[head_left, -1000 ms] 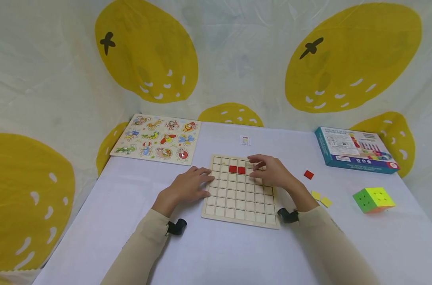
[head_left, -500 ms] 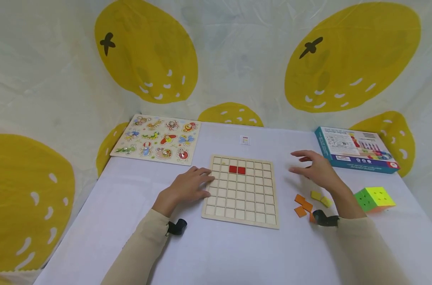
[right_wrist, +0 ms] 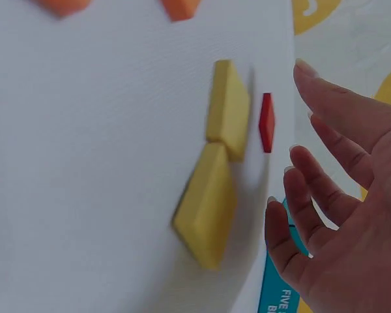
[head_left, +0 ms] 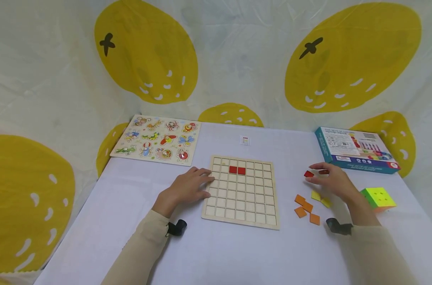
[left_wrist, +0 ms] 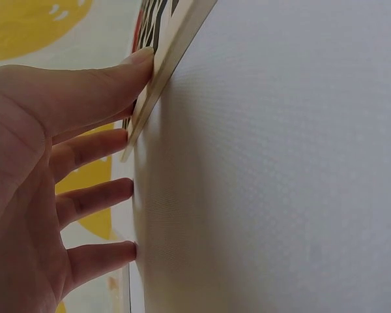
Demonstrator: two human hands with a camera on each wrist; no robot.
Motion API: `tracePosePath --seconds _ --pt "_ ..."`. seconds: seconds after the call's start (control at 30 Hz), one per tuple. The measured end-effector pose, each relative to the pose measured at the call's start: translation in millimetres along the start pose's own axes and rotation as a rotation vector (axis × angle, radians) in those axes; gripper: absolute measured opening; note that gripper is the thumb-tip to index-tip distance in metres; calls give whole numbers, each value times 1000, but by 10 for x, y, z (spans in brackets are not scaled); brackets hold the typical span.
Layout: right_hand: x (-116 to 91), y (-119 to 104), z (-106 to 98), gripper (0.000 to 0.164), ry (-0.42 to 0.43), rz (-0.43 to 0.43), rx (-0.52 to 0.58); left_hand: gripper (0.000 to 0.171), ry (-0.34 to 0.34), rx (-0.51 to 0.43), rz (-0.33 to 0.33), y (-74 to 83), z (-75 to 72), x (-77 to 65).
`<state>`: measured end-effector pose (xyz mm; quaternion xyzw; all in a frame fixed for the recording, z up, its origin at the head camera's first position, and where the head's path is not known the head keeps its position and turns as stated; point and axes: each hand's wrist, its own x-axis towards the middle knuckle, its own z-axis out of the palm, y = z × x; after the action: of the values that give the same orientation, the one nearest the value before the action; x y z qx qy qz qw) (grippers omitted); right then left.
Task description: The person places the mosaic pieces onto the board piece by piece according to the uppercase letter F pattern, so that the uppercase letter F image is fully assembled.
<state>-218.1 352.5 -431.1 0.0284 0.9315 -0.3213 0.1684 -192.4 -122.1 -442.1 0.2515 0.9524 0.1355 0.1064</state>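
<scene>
My left hand [head_left: 188, 185] rests at the left edge of a wooden grid board [head_left: 240, 214], its fingers spread. In the left wrist view its thumb touches the board's edge [left_wrist: 182, 42]. Two red square tiles [head_left: 233, 170] sit side by side in the board's second row. My right hand [head_left: 331, 180] hovers at a loose red tile [head_left: 309, 173], index finger and thumb parted on either side of it in the head view. The right wrist view shows that red tile [right_wrist: 266, 122] lying on the table, apart from the fingers. Two yellow tiles [head_left: 316, 195] lie below this hand.
Several orange tiles [head_left: 300, 212] lie right of the board. Farther right stand a puzzle cube [head_left: 377, 198] and a flat teal box [head_left: 358, 152]. An insect peg puzzle [head_left: 155, 138] is at the back left, and a small printed card [head_left: 245, 140] lies behind the board.
My right hand has left the board's upper right, moved right and come down at the loose red tile. Orange tiles its arm covered now show. The left hand stays put.
</scene>
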Motion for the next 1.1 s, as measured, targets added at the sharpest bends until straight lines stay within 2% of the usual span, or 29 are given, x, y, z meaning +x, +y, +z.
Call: tracePosePath --seconds 0.17,1.1 --pt "34 87 60 75 0 16 -13 56 0 6 -2 -7 8 1" --pt "72 108 148 64 28 52 -45 57 15 12 -1 -44 52 12"
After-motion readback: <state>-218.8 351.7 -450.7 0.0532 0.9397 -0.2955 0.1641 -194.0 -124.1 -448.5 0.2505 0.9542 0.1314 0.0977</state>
